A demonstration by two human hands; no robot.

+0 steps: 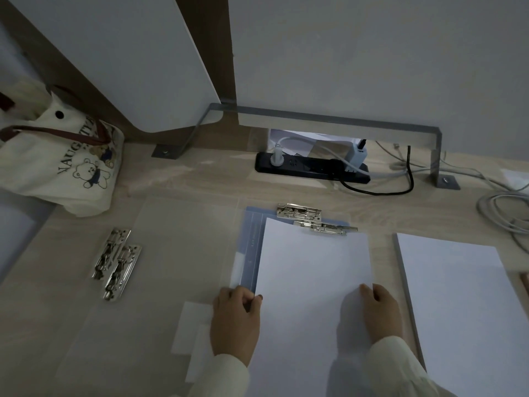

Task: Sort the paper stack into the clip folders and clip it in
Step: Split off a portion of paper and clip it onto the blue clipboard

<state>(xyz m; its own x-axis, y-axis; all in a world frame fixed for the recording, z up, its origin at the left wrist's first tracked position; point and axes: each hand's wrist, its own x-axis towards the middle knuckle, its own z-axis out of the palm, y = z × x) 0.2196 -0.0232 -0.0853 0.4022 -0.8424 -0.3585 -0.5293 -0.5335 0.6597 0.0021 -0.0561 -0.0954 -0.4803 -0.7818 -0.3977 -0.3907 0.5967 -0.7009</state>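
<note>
The left hand [236, 319] curled its fingers [249, 299] round the paper sheaf [312, 282] over the clip folder [252, 242]. The right hand [382, 313] gripped the opposite edge.

The sheets [312, 267] were plain white, and so was the paper stack [458, 296]. The folder [252, 247] showed a pale, see-through blue, its clips [317, 222] bright silver. The desk [200, 173] was light wood grain, the power strip [312, 167] black. The tote bag [57, 167] was cream, printed with outlined bears and dark lettering, with brown straps. The sleeve [229, 376] was off-white.
</note>
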